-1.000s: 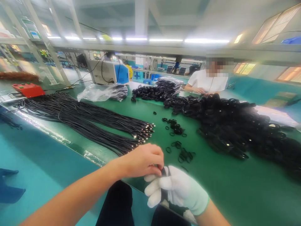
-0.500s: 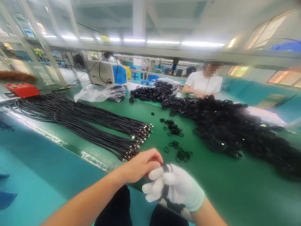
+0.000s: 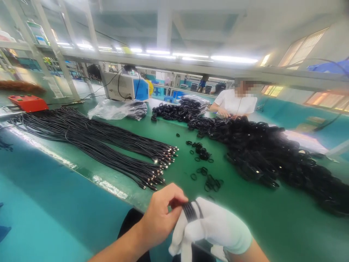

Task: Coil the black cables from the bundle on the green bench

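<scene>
My bare left hand (image 3: 160,211) is closed in a pinch, its thumb and index fingertip at a stack of black bands (image 3: 190,211). The bands are worn side by side around a finger of my right hand (image 3: 211,227), which wears a white glove. Another band sits a little apart, closer to the glove's knuckles. The gloved fingers are half bent and point down, slightly apart, and I see nothing gripped between them. Past my hands, loose black bands (image 3: 212,183) lie on the green tabletop (image 3: 169,134).
To the left lie long black cables (image 3: 106,140) with metal plugs. A big heap of coiled black cables (image 3: 253,145) covers the right side. Farther back are a clear plastic bag (image 3: 109,109), a grey and blue machine (image 3: 125,86), a red control box (image 3: 28,103) and a co-worker (image 3: 236,102).
Both hands have moved slightly lower in view. My left hand has turned, its pinch now at the bands, and the band stack shows more clearly on the gloved finger.
</scene>
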A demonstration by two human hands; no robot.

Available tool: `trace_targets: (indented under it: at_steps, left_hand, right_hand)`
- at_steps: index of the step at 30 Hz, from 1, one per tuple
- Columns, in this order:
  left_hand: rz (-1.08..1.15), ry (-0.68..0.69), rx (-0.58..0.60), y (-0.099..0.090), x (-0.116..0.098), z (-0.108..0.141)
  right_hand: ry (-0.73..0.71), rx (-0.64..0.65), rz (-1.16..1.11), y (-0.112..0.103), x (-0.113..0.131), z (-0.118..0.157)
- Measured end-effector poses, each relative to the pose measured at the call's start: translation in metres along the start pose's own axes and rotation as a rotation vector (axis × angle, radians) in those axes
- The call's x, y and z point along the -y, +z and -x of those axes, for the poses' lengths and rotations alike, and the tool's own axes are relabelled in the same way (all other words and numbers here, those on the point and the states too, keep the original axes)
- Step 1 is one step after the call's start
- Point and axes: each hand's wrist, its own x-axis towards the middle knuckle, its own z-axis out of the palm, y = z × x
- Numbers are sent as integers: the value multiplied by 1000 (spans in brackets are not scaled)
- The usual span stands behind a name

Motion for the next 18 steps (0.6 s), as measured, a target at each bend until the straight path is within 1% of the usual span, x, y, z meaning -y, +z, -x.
trace_targets:
  at_steps: [2, 4, 5, 7, 8, 9, 10, 13, 15, 18]
  left_hand:
    - [-68, 124, -57, 2, -5, 6]
    - [-155, 190, -51, 2, -12, 8]
    - [-193, 204, -15, 2, -15, 8]
    - [-252, 251, 99, 1, -18, 7]
    - [-274, 299, 144, 1, -17, 5]
    - [-295, 359, 165, 2, -16, 3]
    - [-313, 420, 165, 3, -13, 1]
    - [-324, 549, 70, 6, -9, -5]
    - [-279, 587, 66, 6, -14, -6]
    - [-221, 540, 136, 3, -29, -6]
  right_hand:
    - [-11, -23, 3, 2, -2, 3]
    - [-4, -6, 57, 4, -3, 8]
    - [11, 10, 109, 4, -2, 11]
    - [26, 22, 217, 6, 5, 18]
    - [29, 18, 262, 7, 9, 21]
    - [29, 6, 301, 8, 14, 23]
    - [25, -10, 336, 10, 19, 25]
    - [10, -71, 427, 15, 29, 29]
    - [-2, -114, 454, 20, 29, 31]
    - [-13, -172, 453, 28, 22, 36]
